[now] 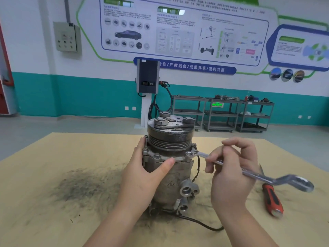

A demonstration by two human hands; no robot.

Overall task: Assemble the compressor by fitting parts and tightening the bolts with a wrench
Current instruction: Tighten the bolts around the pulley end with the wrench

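From the head camera: an automotive air-conditioning compressor [169, 168] stands upright on its rear end near the middle of a tan workbench [53, 202], its grooved pulley [170, 139] and clutch plate on top. My left hand [142, 177] wraps the left side of the housing, thumb lying across the front just under the flange, fingers curled round the far side. My right hand [231, 172] pinches the shank of a double-ended ring wrench [249, 172], fingers bent over it. The wrench's small ring sits over a bolt [189, 154] on the flange's right front ear; its larger offset ring hangs free at far right, above the bench. Two more flange bolts [157, 155] show on the left front. A red-and-black-handled screwdriver [272, 200] lies on the bench right of my right hand, partly under the wrench. A black cable [201, 223] trails from the compressor's base toward me. Dark grime smears the bench to the left. Behind, a wall-mounted charging unit [147, 77] and grey shelving carts [222, 113] stand against a teal-and-white wall.
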